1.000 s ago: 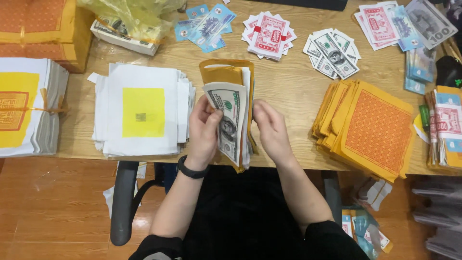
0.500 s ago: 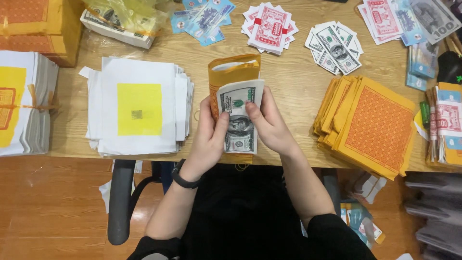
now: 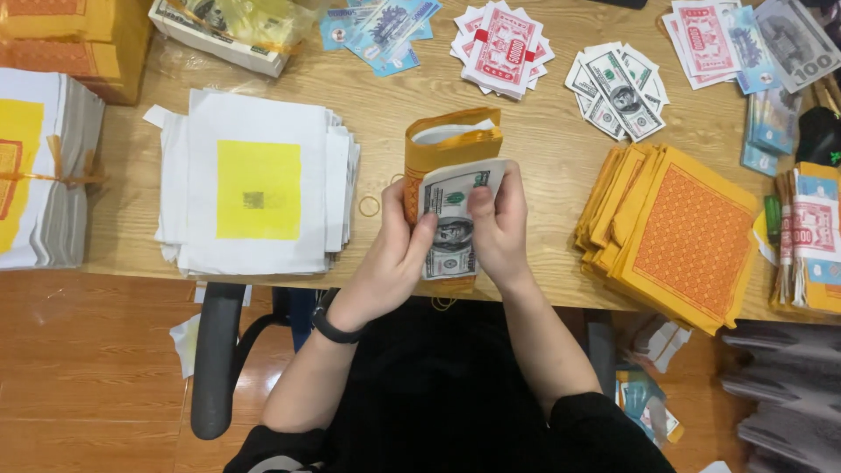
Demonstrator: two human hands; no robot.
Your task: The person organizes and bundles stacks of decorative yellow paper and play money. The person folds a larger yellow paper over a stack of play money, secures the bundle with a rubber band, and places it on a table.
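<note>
Both hands grip one folded bundle at the table's front edge: green-and-white paper notes [image 3: 451, 229] laid over orange-yellow paper sheets [image 3: 448, 144] with white paper showing at the bent top. My left hand [image 3: 390, 263], with a black band on its wrist, clasps the bundle's left side, thumb on the notes. My right hand [image 3: 501, 229] presses on the notes from the right, fingers curled over their upper edge.
A white paper stack with a yellow square [image 3: 258, 193] lies left, a rubber band [image 3: 370, 207] beside it. Orange patterned sheets [image 3: 679, 229] are fanned at right. Fans of red [image 3: 501, 45], green [image 3: 618, 92] and blue [image 3: 381, 24] notes line the far edge. A chair armrest [image 3: 215, 359] stands below.
The bundle turned from edge-on to flat, notes facing up. Both hands closed onto it and the orange top has bent over.
</note>
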